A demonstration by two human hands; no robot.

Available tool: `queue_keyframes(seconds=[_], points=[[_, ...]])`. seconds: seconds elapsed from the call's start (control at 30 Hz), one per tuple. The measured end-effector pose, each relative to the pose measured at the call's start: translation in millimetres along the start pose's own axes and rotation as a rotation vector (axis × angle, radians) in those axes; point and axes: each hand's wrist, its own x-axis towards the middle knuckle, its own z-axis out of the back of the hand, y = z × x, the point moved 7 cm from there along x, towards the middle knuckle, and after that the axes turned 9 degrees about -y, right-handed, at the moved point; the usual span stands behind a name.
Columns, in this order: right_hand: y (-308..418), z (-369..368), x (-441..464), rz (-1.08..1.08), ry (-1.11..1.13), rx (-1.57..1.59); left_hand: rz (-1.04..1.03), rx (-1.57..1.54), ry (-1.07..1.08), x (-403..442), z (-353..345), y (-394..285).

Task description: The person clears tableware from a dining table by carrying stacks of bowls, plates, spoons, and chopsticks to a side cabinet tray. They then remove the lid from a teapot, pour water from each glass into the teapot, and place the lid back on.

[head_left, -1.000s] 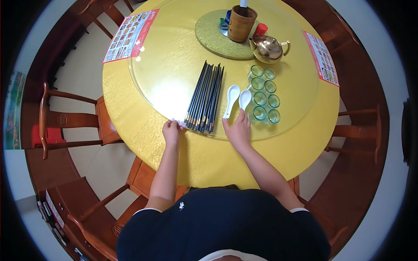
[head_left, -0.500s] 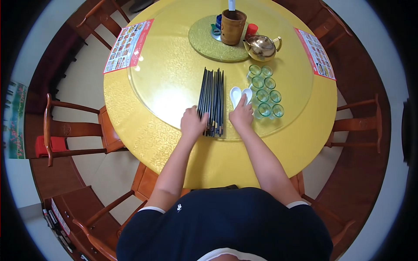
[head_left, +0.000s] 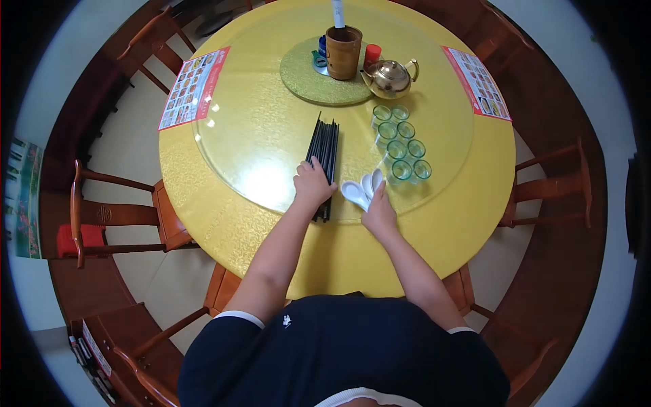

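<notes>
My left hand (head_left: 312,183) is wrapped over the lower part of a bundle of black chopsticks (head_left: 326,142), which lies on the glass turntable (head_left: 237,156). To its right, my right hand (head_left: 380,211) grips the handles of white spoons (head_left: 354,192), whose bowls fan out above the fingers. Several green-rimmed glasses (head_left: 401,169) stand in two rows just beyond the right hand.
Farther back are a brass teapot (head_left: 390,79), a brown wooden cup (head_left: 343,54), a red-capped item (head_left: 372,53) and a round green mat (head_left: 298,74). Menus (head_left: 193,88) lie near the edges of the yellow table (head_left: 183,169). Wooden chairs (head_left: 122,214) surround it.
My left hand has come from the chopsticks' lower left onto the bundle, which is narrower. My right hand has closed on the spoons and raised them, and their bowls are spread. The view has shifted.
</notes>
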Motion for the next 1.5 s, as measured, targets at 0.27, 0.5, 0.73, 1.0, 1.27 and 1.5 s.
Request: queue_keyframes(seconds=[0.27,0.5,0.73,1.0,1.27,1.5], points=[[-65.2,21.7,-101.8,-0.156,0.036,0.238,-0.217,0.140,0.032,-51.9,-13.7,17.7],[-122.0,29.3,-138.9,-0.238,-0.109,0.201,-0.288,0.177,0.080,-79.1,-1.5,12.5],[-140.8,53.2,-148.3,-0.296,-0.136,0.240,-0.033,0.189,0.053,-79.8,-12.7,18.8],[-173.4,68.2,-167.7,-0.257,-0.199,0.277,0.044,0.219,-0.014,-92.4,-17.2,14.1],[-217.1,83.1,-188.3,-0.358,-0.129,0.319,0.124,0.214,-0.123,-107.5,-12.6,5.0],[-261.7,84.1,-196.0,-0.315,-0.239,0.369,0.156,0.135,-0.067,-109.4,-3.9,-2.5]])
